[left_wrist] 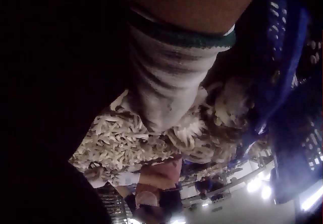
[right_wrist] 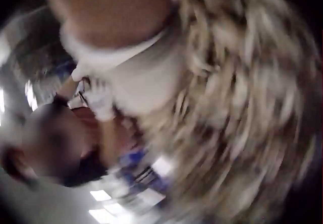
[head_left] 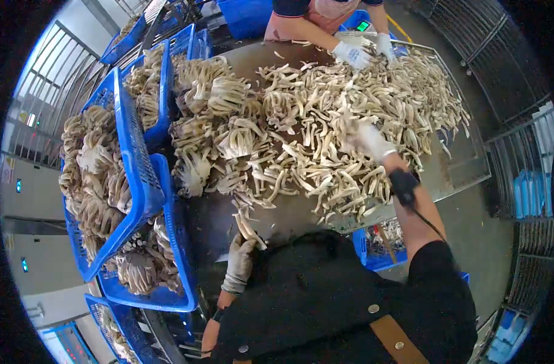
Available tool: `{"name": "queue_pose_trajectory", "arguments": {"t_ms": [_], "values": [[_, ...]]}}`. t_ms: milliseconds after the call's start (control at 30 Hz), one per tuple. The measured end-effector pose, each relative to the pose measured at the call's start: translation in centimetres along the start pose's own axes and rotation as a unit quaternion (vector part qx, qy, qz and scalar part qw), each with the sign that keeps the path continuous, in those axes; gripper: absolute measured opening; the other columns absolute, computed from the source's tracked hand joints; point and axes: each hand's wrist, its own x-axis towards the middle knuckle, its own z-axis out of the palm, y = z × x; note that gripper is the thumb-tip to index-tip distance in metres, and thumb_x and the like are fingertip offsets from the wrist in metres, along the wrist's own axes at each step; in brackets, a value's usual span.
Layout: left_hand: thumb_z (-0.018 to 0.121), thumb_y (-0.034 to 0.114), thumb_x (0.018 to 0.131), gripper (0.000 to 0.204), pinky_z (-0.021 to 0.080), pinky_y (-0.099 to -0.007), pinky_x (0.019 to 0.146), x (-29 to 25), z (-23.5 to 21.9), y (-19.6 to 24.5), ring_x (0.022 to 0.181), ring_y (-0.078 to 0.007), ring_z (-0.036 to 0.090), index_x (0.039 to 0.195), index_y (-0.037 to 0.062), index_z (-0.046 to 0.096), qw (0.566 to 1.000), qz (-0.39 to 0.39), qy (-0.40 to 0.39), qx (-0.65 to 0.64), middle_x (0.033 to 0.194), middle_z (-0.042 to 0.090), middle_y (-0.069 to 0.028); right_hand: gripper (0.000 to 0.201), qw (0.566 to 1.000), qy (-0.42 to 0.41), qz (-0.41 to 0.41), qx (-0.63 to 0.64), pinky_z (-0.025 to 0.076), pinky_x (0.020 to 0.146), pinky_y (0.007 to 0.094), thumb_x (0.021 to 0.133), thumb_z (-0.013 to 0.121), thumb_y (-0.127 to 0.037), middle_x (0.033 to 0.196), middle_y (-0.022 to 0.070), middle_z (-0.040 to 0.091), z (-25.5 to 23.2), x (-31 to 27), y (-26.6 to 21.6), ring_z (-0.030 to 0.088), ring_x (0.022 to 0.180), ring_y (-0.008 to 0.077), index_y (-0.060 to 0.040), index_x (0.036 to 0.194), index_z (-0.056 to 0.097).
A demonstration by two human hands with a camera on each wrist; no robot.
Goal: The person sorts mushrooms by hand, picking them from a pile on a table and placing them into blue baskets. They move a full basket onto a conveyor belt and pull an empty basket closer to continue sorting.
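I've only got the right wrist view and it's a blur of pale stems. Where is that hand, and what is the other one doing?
Observer: In the head view the gloved right hand is stretched out onto the mushroom heap on the table, roughly mid-pile.
Operator: And the left?
Observer: The gloved left hand is close to the body at the table's near edge, holding a few mushroom stems that stick up from its fingers.
Operator: Anything else around?
Observer: Blue crates of uncut mushroom clusters stand at the left, and a second person's gloved hands work the pile's far side.
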Motion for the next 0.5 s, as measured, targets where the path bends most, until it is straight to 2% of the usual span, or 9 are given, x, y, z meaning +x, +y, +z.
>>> {"name": "queue_pose_trajectory", "arguments": {"t_ms": [33, 67, 100, 167, 267, 333, 367, 400, 500], "values": [[0.052, 0.008, 0.084, 0.027, 0.046, -0.0271, 0.076, 0.0, -0.5, -0.7, 0.084, -0.0131, 0.056, 0.110, -0.0011, 0.051, 1.000, 0.009, 0.013, -0.025, 0.094, 0.057, -0.0043, 0.044, 0.930, 0.016, -0.066, -0.361, 0.049, 0.074, 0.0453, 0.085, 0.057, -0.022, 0.096, 0.0251, 0.060, -0.6, 1.6, 3.6, 0.061, 0.083, 0.0381, 0.0000, 0.122, 0.046], [0.052, 0.008, 0.084, 0.028, 0.046, -0.0270, 0.076, 0.4, -1.0, 0.0, 0.084, -0.0133, 0.056, 0.111, -0.0011, 0.051, 1.000, 0.006, 0.017, -0.019, 0.094, 0.057, -0.0043, 0.046, 0.877, 0.090, -0.075, -0.465, 0.048, 0.075, 0.0463, 0.084, 0.059, -0.021, 0.093, 0.0255, 0.061, 0.2, -0.7, 0.6, 0.061, 0.080, 0.0401, -0.0004, 0.123, 0.045], [0.052, 0.008, 0.084, 0.029, 0.046, -0.0270, 0.076, 0.7, -1.0, 0.4, 0.084, -0.0136, 0.056, 0.112, -0.0010, 0.050, 0.999, 0.005, 0.030, -0.026, 0.095, 0.057, -0.0043, 0.046, 0.858, 0.205, -0.132, -0.452, 0.050, 0.070, 0.0401, 0.084, 0.060, -0.015, 0.091, 0.0190, 0.063, 1.5, -1.4, -2.1, 0.062, 0.073, 0.0330, -0.0016, 0.125, 0.045], [0.052, 0.007, 0.085, 0.030, 0.048, -0.0268, 0.078, -0.7, -1.3, 0.6, 0.085, -0.0144, 0.057, 0.114, -0.0004, 0.048, 0.997, 0.011, 0.033, -0.064, 0.096, 0.058, -0.0050, 0.044, 0.985, 0.116, -0.029, -0.122, 0.049, 0.066, 0.0335, 0.085, 0.058, -0.012, 0.092, 0.0129, 0.062, 1.9, -1.0, -4.1, 0.060, 0.069, 0.0255, -0.0028, 0.126, 0.044], [0.053, 0.006, 0.085, 0.030, 0.048, -0.0267, 0.078, 0.0, -1.8, -0.2, 0.085, -0.0146, 0.058, 0.114, 0.0000, 0.048, 0.996, 0.011, 0.049, -0.076, 0.096, 0.058, -0.0052, 0.037, 0.987, -0.028, -0.050, 0.150, 0.047, 0.064, 0.0297, 0.088, 0.052, -0.010, 0.089, 0.0094, 0.059, 5.1, 3.6, -0.7, 0.056, 0.068, 0.0229, -0.0046, 0.124, 0.046], [0.053, 0.006, 0.085, 0.030, 0.048, -0.0266, 0.077, -0.1, -1.1, 0.1, 0.084, -0.0145, 0.058, 0.114, 0.0002, 0.048, 0.995, 0.013, 0.069, -0.076, 0.096, 0.058, -0.0050, 0.033, 0.917, -0.128, -0.192, -0.326, 0.048, 0.076, 0.0428, 0.085, 0.056, -0.021, 0.092, 0.0221, 0.060, 7.7, 2.0, -3.9, 0.059, 0.081, 0.0400, -0.0051, 0.114, 0.052], [0.053, 0.006, 0.085, 0.030, 0.049, -0.0265, 0.077, 0.0, -0.6, 0.4, 0.084, -0.0145, 0.058, 0.114, 0.0003, 0.048, 0.994, 0.014, 0.080, -0.077, 0.096, 0.058, -0.0050, 0.032, 0.907, -0.217, -0.111, -0.343, 0.048, 0.078, 0.0429, 0.084, 0.058, -0.022, 0.094, 0.0233, 0.062, 10.5, 3.2, -3.7, 0.061, 0.088, 0.0388, -0.0044, 0.110, 0.056], [0.053, 0.005, 0.084, 0.031, 0.048, -0.0270, 0.078, 0.0, 0.0, 0.7, 0.085, -0.0148, 0.058, 0.115, 0.0003, 0.048, 0.992, 0.022, 0.086, -0.088, 0.096, 0.058, -0.0051, 0.035, 0.874, -0.244, -0.205, -0.366, 0.048, 0.080, 0.0432, 0.087, 0.054, -0.029, 0.101, 0.0244, 0.062, 10.8, 2.8, -2.8, 0.060, 0.094, 0.0387, -0.0033, 0.110, 0.058], [0.053, 0.005, 0.084, 0.033, 0.048, -0.0286, 0.080, -1.2, 1.3, 0.6, 0.087, -0.0160, 0.058, 0.117, 0.0003, 0.047, 0.986, 0.038, 0.108, -0.121, 0.099, 0.058, -0.0059, 0.048, 0.861, -0.221, -0.076, -0.452, 0.049, 0.081, 0.0436, 0.090, 0.042, -0.042, 0.099, 0.0250, 0.063, 11.7, 5.3, -2.0, 0.062, 0.093, 0.0365, -0.0012, 0.100, 0.064]]}}
